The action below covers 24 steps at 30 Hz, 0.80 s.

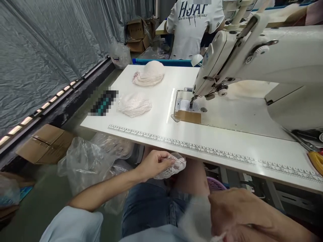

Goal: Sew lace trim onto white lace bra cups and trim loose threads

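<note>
My left hand (153,164) pinches a piece of white lace fabric (174,166) between thumb and fingers, just below the table's front edge and above my lap. Lower right, my right hand (232,210) is smeared by motion, its fingers curled downward and partly cut off by the frame. A blurred, sheer white fabric (196,215) runs from it across my lap. Two pale lace pieces, a nearer one (135,105) and a farther one (150,74), lie on the left part of the white sewing table (156,114). Neither hand touches the sewing machine (227,64).
A printed ruler (176,144) follows the table's front edge. Scissors (304,141) and a yellow object (316,163) lie at the right. Plastic bags (85,164) and a cardboard box (46,143) stand on the left floor. A person in a white shirt (191,30) sits beyond the table.
</note>
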Motion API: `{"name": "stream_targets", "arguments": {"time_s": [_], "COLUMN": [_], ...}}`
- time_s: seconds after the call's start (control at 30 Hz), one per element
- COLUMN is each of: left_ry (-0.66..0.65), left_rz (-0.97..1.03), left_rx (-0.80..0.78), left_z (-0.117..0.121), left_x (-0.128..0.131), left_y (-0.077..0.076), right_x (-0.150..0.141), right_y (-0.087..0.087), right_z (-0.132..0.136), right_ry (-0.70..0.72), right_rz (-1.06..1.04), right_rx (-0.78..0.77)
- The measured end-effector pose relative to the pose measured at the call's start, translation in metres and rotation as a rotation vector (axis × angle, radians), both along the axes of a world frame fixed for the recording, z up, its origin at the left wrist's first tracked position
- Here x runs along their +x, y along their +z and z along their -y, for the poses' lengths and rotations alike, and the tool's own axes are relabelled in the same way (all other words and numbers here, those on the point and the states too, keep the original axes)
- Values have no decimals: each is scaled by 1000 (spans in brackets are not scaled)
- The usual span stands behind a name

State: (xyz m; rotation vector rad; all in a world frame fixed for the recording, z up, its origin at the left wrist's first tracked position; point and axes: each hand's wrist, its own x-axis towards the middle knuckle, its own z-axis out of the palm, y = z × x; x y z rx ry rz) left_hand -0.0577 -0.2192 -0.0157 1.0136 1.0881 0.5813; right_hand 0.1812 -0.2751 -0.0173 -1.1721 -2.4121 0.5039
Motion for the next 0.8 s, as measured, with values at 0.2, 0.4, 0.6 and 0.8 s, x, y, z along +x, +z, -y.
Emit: {"name": "stream_targets", "arguments": {"time_s": [0.2,0.4,0.6,0.8], "left_ry": [-92,-108,-87,2], "left_rz": [135,280,245,-22], "left_rx": [6,-78,-48,120], "left_z": [15,24,26,22], "left_x": [2,-16,-23,-38], "left_y": [9,8,6,41], "right_x": [-36,-59,-65,-89], "right_y": [23,19,19,37], "right_z": [-39,-54,-55,-66], "right_ry": [-4,52,89,152], "right_rz": [-182,-219,-150,-91], "right_rx": [-281,-493,-381,-53]}}
